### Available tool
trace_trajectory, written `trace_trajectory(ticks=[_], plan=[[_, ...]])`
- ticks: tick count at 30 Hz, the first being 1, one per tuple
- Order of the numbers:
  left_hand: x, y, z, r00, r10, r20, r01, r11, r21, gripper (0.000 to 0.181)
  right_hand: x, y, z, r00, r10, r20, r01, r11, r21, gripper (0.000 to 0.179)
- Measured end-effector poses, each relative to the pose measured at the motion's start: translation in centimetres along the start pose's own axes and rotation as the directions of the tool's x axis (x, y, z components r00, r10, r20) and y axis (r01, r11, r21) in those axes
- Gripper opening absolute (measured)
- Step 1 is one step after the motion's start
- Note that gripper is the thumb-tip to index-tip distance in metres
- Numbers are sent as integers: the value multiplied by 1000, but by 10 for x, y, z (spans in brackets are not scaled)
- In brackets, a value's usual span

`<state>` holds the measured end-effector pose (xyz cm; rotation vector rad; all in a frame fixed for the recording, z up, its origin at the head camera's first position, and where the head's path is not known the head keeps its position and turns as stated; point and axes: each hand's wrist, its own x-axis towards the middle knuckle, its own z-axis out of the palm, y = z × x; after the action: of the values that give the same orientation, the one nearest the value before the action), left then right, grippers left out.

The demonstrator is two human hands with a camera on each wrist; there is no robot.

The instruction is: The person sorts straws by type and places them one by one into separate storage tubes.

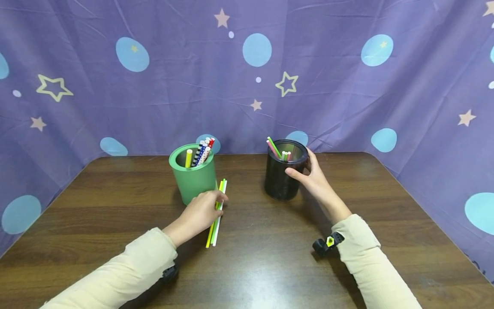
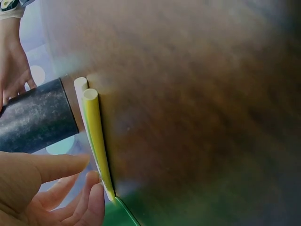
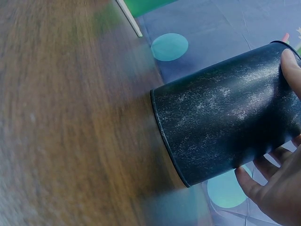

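Note:
Three straws, yellow (image 1: pixel 208 240), green and white (image 1: pixel 215 238), lie side by side on the table, beside a green cup (image 1: pixel 194 180). My left hand (image 1: pixel 202 210) is over them; in the left wrist view its thumb (image 2: pixel 66 165) and fingertips (image 2: pixel 95 181) are parted, close beside the yellow straw (image 2: pixel 98 136). Whether they touch the straws I cannot tell. My right hand (image 1: pixel 314 180) holds a black cup (image 1: pixel 281 180) at its upper right side, thumb in front and fingers behind. Pink and green straws (image 1: pixel 275 148) stand in that cup.
Inside the green cup are a yellow straw (image 1: pixel 188 159) and several patterned straws (image 1: pixel 201 152). A wooden table (image 1: pixel 262 257) carries both cups. Behind its far edge hangs a purple curtain (image 1: pixel 216 94) with stars and blue spots.

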<state>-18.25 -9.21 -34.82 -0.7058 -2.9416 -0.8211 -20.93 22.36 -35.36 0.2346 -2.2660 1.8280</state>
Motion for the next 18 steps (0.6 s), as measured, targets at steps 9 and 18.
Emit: trace_trajectory(ticks=[9,18], plan=[[5,1,4,1000,-6,15,6,1000,-6,29,0,1,-1,1000,-16,-6,16,1000,-3,84],[8,1,6,999,-29,13,29,1000,-11,32,1,1,0,1000,-18,-3,18,1000,-7,84]])
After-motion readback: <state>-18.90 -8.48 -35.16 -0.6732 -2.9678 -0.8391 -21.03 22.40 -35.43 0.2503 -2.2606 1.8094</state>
